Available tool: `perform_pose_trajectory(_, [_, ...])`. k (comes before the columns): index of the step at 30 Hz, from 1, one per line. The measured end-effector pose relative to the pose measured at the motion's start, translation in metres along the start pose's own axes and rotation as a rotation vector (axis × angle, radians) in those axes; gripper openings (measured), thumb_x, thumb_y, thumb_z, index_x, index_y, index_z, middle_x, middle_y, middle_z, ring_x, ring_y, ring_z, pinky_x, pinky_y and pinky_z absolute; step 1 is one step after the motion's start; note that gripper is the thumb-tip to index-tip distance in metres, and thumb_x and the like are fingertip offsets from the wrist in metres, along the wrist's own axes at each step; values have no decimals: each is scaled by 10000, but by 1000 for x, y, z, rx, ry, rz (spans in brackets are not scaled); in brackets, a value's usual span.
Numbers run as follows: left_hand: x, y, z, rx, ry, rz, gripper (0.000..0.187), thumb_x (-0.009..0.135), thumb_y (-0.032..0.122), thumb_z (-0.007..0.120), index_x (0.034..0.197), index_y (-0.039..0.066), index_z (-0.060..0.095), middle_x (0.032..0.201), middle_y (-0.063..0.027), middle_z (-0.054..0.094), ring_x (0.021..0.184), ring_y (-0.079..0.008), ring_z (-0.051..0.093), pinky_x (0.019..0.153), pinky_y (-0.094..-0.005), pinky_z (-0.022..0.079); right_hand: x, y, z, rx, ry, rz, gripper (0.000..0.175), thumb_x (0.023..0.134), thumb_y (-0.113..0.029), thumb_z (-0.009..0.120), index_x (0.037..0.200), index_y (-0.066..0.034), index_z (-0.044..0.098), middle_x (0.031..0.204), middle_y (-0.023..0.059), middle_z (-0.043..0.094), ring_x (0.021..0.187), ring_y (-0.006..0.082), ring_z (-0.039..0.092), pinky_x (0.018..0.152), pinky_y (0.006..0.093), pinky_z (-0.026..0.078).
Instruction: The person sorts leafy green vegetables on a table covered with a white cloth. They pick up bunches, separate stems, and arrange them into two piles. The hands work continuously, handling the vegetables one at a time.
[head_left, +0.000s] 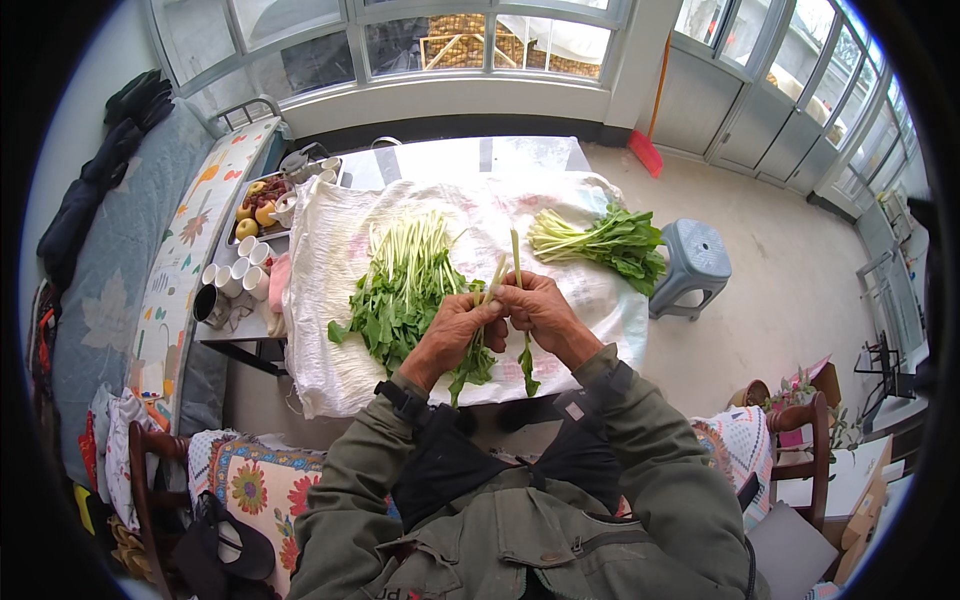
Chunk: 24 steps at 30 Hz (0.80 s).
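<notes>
My left hand is closed on a few leafy green stalks, their pale ends up and leaves hanging down. Touching it at the fingertips, my right hand holds a single long stalk upright, its leaf below the fingers. A wide pile of leafy greens lies left of my hands, pale stems pointing away from me. At the back right rests a smaller bunch of greens, its leaves over the table's right side. Both lie on a white woven plastic sheet.
A tray of fruit, paper cups and a dark mug stand on the table's left end. A grey plastic stool is at its right. A bed lies farther left; a red broom leans at the back.
</notes>
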<state>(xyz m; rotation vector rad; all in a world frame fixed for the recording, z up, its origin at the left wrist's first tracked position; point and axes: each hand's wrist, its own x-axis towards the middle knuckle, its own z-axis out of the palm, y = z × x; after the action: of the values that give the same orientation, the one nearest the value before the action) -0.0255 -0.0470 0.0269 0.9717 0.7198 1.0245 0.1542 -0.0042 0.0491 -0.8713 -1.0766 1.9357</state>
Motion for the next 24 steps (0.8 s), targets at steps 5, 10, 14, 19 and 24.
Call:
perform_pose_trajectory(5, [-2,-5,3,-142,91,-21,285,1009,258,580,976,-15,657,793,-88,677,662,-177,671,631,-305,564,5,8,-6,105,-25,-23,121,941,-155,687,946,-63,610,655,-46,522,449,28,359,397,204,252])
perform_pose_trajectory(10, [4,-14,-10,-153,231,30,261,1010,266,577,941,20,627,784,-101,684,671,-192,683,671,-352,605,5,6,-12,121,-17,-53,109,975,-163,647,960,-84,571,663,-46,515,449,22,338,387,210,234])
perform_pose_trajectory(14, [6,-18,-30,-195,397,73,249,1012,269,569,925,43,628,786,-97,690,679,-230,695,647,-396,607,1,-2,-23,85,-23,-97,119,1003,-188,603,941,-97,560,862,25,649,519,31,401,426,190,307])
perform_pose_trajectory(19, [4,-3,-57,-184,495,140,271,1015,284,567,917,41,636,752,-77,680,619,-226,683,605,-405,612,2,-14,-38,7,30,-136,118,1022,-237,567,998,-122,557,812,-7,611,536,35,427,452,185,337])
perform_pose_trajectory(24, [5,8,-55,-127,454,155,278,1012,292,576,927,33,631,692,-49,648,551,-175,650,514,-345,585,9,-16,-41,-36,84,-131,109,1026,-257,554,1032,-148,557,783,-32,579,585,41,465,511,197,398])
